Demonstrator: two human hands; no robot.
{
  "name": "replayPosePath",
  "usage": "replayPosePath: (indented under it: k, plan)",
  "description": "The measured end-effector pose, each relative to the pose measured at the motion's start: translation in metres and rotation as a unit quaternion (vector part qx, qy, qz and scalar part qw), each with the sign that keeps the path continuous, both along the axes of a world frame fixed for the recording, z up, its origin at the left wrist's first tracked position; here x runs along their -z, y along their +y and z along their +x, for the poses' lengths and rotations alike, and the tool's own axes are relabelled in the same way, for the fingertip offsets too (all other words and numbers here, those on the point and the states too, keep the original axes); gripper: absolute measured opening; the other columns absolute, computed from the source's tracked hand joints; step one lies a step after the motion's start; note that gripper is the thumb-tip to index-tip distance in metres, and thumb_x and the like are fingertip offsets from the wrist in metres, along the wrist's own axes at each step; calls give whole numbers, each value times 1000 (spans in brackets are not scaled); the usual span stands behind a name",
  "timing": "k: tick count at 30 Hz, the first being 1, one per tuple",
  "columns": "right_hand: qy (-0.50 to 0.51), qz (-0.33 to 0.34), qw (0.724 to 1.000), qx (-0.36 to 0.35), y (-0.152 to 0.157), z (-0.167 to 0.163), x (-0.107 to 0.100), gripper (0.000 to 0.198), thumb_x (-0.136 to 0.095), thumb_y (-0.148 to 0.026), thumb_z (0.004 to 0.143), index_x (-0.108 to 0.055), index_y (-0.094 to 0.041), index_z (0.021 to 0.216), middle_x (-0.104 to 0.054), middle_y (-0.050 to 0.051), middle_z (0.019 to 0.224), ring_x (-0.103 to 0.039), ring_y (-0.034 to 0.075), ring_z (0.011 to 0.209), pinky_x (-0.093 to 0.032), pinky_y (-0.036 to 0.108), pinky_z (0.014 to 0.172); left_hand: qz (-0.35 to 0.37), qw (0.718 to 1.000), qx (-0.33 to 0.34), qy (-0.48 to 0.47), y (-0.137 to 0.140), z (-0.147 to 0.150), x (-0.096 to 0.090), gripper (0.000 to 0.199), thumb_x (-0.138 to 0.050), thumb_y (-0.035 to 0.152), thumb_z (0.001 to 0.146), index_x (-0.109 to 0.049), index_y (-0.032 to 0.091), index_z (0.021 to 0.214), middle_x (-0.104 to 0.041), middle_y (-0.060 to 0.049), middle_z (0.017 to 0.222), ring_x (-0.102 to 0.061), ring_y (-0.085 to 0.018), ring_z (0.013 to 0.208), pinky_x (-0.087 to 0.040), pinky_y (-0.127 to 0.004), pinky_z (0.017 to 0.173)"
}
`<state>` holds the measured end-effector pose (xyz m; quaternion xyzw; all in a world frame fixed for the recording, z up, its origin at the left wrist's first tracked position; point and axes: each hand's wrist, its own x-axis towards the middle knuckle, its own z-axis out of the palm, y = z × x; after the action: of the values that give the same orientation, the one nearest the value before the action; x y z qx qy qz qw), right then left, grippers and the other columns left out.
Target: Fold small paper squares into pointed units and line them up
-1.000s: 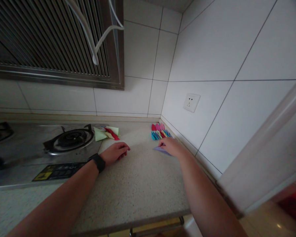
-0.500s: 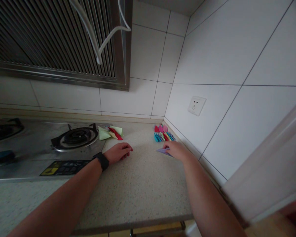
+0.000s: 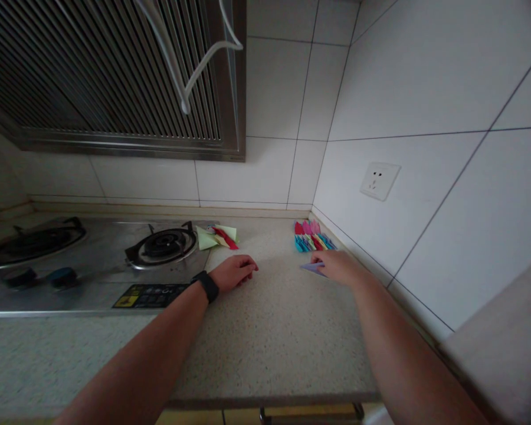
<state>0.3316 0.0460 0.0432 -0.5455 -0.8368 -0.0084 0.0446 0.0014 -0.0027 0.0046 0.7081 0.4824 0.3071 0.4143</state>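
Beside tiled wall (image 3: 425,177), speckled counter (image 3: 274,336); right grip (image 3: 335,266) pinches purple sheet (image 3: 312,268), left grip (image 3: 234,273) unclear.

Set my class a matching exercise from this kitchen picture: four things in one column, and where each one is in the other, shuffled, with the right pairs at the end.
Things
1. Lilac piece
2. Black wristband
3. White socket
4. Pale green piece

Places
A. On the tiled wall at the picture's right
B. At the right edge of the stove
C. Touching the right hand
D. Around the left wrist

Right pairs: 1-C, 2-D, 3-A, 4-B
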Motion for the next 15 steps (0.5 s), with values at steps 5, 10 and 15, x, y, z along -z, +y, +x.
replayPosePath:
  k: [5, 10, 15]
  plan:
    - [53, 49, 997, -20, 1, -2, -3, 20, -57, -23, 80, -68, -25, 97, -71, 4, 96, -63, 19, 83, -40, 27, 69, 22, 999, -3, 31, -3, 0, -1, 36, -47, 47, 85, -63, 17, 96, -59, 0, 72, -48, -9, 52, -37, -21, 46]
    - [160, 101, 980, -68, -3, -14, -7, 22, -48, -23, 87, -68, -23, 96, -69, 5, 98, -61, 18, 80, -42, 29, 74, 134, 984, -2, 120, -4, -1, -10, 30, -45, 39, 88, -65, 18, 96, -64, -2, 77, -55, -13, 64, -43, -25, 60]
    - [202, 86, 967, -126, -3, -28, -1, 21, -49, -16, 84, -68, -21, 92, -69, 5, 96, -61, 18, 88, -43, 29, 80, 277, 917, -98, 271, 5, -23, -21, 24, -46, 29, 89, -67, 19, 97, -64, -8, 97, -55, -21, 95, -41, -35, 91]
